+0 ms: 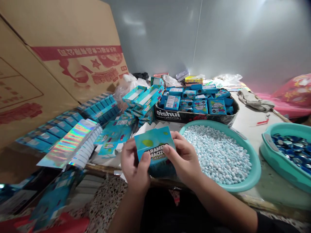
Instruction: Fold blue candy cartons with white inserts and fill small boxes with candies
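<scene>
Both my hands grip one small blue carton [153, 145] printed "CARAMELO MACIZO", held upright in front of me. My left hand [134, 168] wraps its left side, thumb on the front face. My right hand [185, 156] clasps the right side, thumb across the top edge of the print. Just right of the carton sits a teal basin [252, 181] heaped with small pale blue and white candies [218, 155]. Flat unfolded cartons of the same print [114, 134] lie on the table behind my left hand.
A black tray [170, 116] holds several filled blue cartons. Open display boxes [145, 98] stand left of it. A second teal basin [272, 158] with dark blue round pieces sits far right. Large cardboard boxes [48, 58] wall the left, with a row of blue cartons and holographic sheets [70, 140] below.
</scene>
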Motion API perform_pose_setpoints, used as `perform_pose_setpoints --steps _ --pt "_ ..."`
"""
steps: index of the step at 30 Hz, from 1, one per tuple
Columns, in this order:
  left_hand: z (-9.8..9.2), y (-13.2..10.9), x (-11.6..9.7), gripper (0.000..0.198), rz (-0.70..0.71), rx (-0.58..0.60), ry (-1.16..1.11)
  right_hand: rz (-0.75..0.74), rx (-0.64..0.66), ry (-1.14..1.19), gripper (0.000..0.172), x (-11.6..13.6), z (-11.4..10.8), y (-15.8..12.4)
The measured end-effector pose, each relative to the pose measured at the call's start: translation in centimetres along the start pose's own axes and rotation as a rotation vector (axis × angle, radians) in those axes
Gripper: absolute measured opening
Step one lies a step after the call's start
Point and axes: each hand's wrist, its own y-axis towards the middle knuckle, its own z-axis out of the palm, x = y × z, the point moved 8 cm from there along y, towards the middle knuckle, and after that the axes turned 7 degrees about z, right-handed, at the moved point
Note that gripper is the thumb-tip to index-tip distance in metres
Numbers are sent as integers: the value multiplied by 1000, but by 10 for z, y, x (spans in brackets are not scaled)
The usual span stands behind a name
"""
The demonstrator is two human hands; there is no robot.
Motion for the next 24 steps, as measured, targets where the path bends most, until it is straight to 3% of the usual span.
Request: perform_pose_setpoints --steps 1,3,4,5,7,9,11,13,14,16,19,21,24 --pt "0 0 3 46 -66 11 -31 40 -27 48 14 -7 -1 0" --pt "5 5 -1 55 -106 141 -32 51 -78 90 51 -14 -7 -2" --pt "9 8 -4 51 -97 272 47 40 -76 54 64 -15 -9 -3" --pt "13 11 -8 45 -68 415 153 25 -42 -22 66 -14 -9 -4" --pt "16 15 -15 37 30 664 377 8 104 -217 56 -10 -7 -5" --pt "14 20 -23 33 158 841 541 -6 265 -370 51 -3 -5 -7" --pt "14 21 -29 44 279 991 627 15 381 -478 58 2 -4 -10" --pt "17 17 -33 67 374 1131 609 65 457 -605 66 5 -2 -12" --pt "18 15 -36 73 409 1181 581 85 485 -670 71 6 -1 -13" --pt "19 13 -39 65 442 1227 538 91 521 -762 76 10 3 -14" --pt "18 12 -39 41 388 1207 537 98 562 -805 50 13 9 -15" --pt "17 12 -38 39 335 1190 527 108 580 -810 34 14 11 -16" --pt "17 9 -39 42 321 1197 472 96 607 -799 36 18 13 -19"
